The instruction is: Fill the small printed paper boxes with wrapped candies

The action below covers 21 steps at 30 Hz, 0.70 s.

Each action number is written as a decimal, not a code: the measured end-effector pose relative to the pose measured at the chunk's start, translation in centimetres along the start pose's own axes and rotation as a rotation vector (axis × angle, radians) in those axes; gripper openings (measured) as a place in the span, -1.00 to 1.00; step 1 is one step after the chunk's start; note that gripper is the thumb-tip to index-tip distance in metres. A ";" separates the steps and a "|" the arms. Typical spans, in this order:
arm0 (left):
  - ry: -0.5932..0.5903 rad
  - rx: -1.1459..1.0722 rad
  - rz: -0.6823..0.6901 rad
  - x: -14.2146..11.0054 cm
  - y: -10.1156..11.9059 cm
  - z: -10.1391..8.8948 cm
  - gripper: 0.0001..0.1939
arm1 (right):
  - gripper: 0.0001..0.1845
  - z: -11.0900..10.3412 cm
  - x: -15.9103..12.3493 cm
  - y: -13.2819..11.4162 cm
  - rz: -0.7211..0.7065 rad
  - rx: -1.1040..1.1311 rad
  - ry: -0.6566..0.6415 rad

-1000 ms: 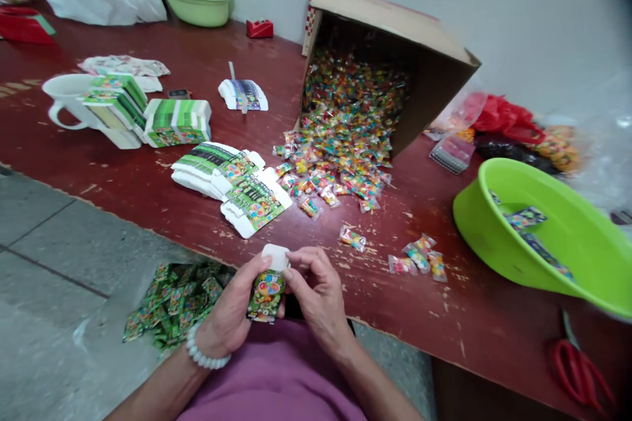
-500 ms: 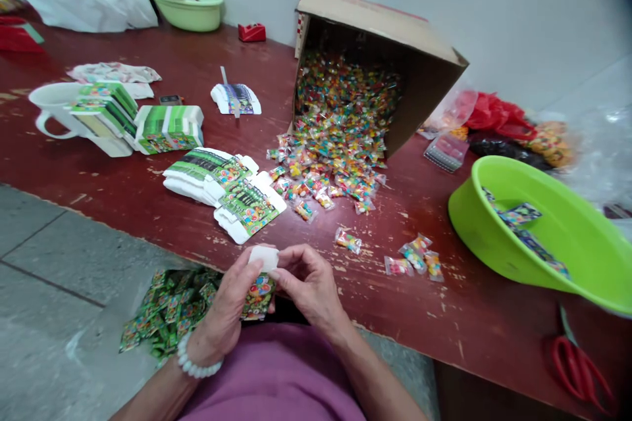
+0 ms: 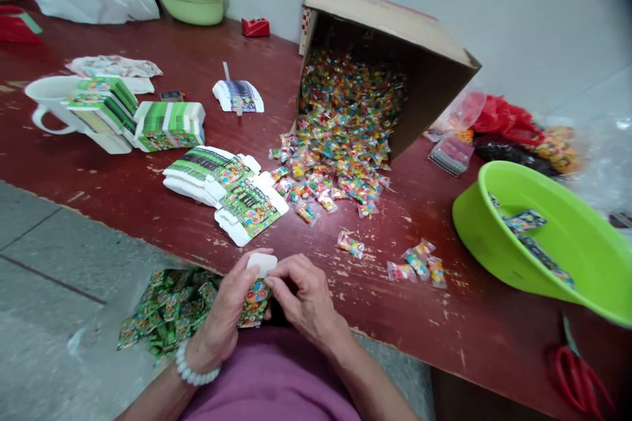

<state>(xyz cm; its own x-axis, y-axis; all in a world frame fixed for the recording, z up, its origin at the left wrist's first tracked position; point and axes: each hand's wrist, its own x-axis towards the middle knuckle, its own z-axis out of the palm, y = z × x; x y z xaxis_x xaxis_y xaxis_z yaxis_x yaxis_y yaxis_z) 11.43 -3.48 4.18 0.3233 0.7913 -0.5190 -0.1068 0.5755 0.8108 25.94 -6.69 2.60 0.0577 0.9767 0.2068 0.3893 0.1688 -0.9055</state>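
Between my hands, at the table's near edge, is a small printed candy box (image 3: 255, 302) with a white flap standing up at its top. My left hand (image 3: 228, 306) is wrapped round the box from the left, thumb at the flap. My right hand (image 3: 301, 296) pinches at the box's upper right edge with curled fingers. Flat green printed cartons (image 3: 222, 177) lie fanned in a stack just beyond. Small clear packets of coloured candies (image 3: 340, 171) spill from a tipped cardboard box (image 3: 429, 79).
A lime-green basin (image 3: 474, 243) with several dark printed boxes stands right, red-handled scissors (image 3: 575, 368) in front of it. Loose candy packets (image 3: 417, 260) lie nearer. Left are a white mug (image 3: 49, 99) and banded carton bundles (image 3: 170, 125). Below the edge sits a bag of green boxes (image 3: 168, 309).
My right fingers have curled in and shifted slightly down along the box's edge. The box remains in my left hand. The view has moved slightly.
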 end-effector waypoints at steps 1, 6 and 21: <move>-0.002 0.006 0.001 0.0 0.0 -0.1 -0.52 | -0.85 -0.1 0.1 0.0 -0.034 -0.015 -0.031; 0.013 0.011 0.013 0.2 -0.2 -0.2 -0.51 | -0.91 0.0 0.3 0.2 0.084 0.165 -0.018; -0.029 -0.011 -0.079 0.3 0.3 0.4 -0.60 | -0.90 -1.6 0.5 -0.7 0.046 0.075 -0.104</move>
<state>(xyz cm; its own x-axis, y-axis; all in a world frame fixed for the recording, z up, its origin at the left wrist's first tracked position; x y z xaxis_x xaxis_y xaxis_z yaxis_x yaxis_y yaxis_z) 11.88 -3.19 4.42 0.3585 0.7372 -0.5728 -0.0905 0.6381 0.7646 27.21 -6.52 3.93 -0.0236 0.9914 0.1283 0.3179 0.1292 -0.9393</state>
